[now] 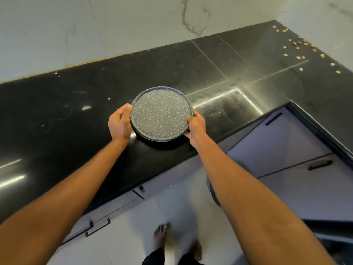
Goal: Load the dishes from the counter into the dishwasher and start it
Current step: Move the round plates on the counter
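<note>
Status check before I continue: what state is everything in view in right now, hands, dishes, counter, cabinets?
plate stack: stacked, top plate empty, held at both sides over the counter's front edge; lifted or resting, cannot tell.
left hand: grips the stack's left rim.
right hand: grips the stack's right rim.
counter: glossy, smudged.
crumbs: scattered in the far right corner.
cabinet doors: closed.

A stack of round speckled grey plates (161,113) is near the front edge of the black polished stone bench (57,111), between the left hand (119,123) and right hand (196,127), which grip its rims. Small pale crumbs (298,48) lie far behind, right.
</note>
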{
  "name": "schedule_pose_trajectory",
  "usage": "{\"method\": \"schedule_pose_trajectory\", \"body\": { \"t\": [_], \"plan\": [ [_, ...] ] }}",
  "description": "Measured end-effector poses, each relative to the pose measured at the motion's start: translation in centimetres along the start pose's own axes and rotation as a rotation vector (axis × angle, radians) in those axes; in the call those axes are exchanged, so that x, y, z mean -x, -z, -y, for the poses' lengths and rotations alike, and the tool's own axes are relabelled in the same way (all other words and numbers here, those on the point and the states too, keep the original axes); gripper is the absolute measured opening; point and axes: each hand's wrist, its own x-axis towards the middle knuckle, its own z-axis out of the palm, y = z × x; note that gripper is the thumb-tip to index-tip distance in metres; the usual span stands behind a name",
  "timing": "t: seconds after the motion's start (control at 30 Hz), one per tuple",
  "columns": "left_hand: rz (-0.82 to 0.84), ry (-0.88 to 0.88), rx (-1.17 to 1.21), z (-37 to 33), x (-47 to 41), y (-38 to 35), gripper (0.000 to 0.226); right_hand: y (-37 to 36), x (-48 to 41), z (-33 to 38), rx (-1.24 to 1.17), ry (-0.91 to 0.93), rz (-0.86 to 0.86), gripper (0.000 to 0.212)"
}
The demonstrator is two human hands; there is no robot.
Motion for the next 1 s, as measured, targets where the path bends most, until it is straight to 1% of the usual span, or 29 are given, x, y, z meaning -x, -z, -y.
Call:
{"method": "schedule_pose_trajectory", "body": {
  "t": [0.1, 0.17, 0.23, 0.37, 0.4, 0.47, 0.53, 0.6, 0.73, 0.8, 0.9, 1.0],
  "plan": [
    [0.012, 0.069, 0.084, -0.4, 3.4, -4.6, 0.027, 5.4, 1.4, -0.3, -0.065, 0.040, -0.104, 0.035],
    [0.014, 0.094, -0.021, -0.8, 6.2, -7.6, 0.037, 9.3, 2.7, -0.5, -0.067, 0.071, -0.182, 0.037],
    [0.096, 0.063, -0.107, -0.9, 10.5, -11.0, 0.041, 14.8, 4.5, -1.1, -0.072, 0.113, -0.275, 0.034],
    [0.340, -0.040, -0.222, 0.2, 19.7, -16.9, 0.039, 26.4, 10.2, -3.0, -0.094, 0.120, -0.447, 0.021],
    [0.412, -0.033, -0.249, 0.8, 21.9, -18.0, 0.034, 28.7, 11.5, -3.6, -0.085, 0.123, -0.486, 0.017],
    [0.605, -0.063, -0.315, 1.9, 28.4, -20.3, 0.017, 34.9, 15.3, -5.3, -0.050, 0.127, -0.593, 0.012],
    [0.761, -0.103, -0.340, 3.3, 35.3, -21.7, 0.016, 40.7, 19.0, -7.7, -0.014, 0.115, -0.677, 0.010],
    [0.851, -0.028, -0.349, 5.0, 41.3, -22.4, 0.020, 45.4, 22.5, -10.3, 0.038, 0.097, -0.720, 0.010],
    [0.989, 0.220, -0.358, 8.8, 53.2, -23.3, 0.020, 53.9, 29.7, -16.4, 0.069, 0.038, -0.775, 0.017],
    [1.040, 0.329, -0.375, 10.1, 59.0, -23.9, 0.024, 58.0, 33.7, -19.0, 0.089, -0.001, -0.793, 0.013],
    [1.144, 0.365, -0.457, 11.4, 65.3, -24.3, 0.029, 62.4, 37.7, -22.0, 0.130, -0.063, -0.832, 0.012],
    [1.296, 0.303, -0.588, 11.2, 70.4, -25.7, 0.029, 66.7, 41.0, -24.9, 0.142, -0.066, -0.911, 0.022]
  ]
}}
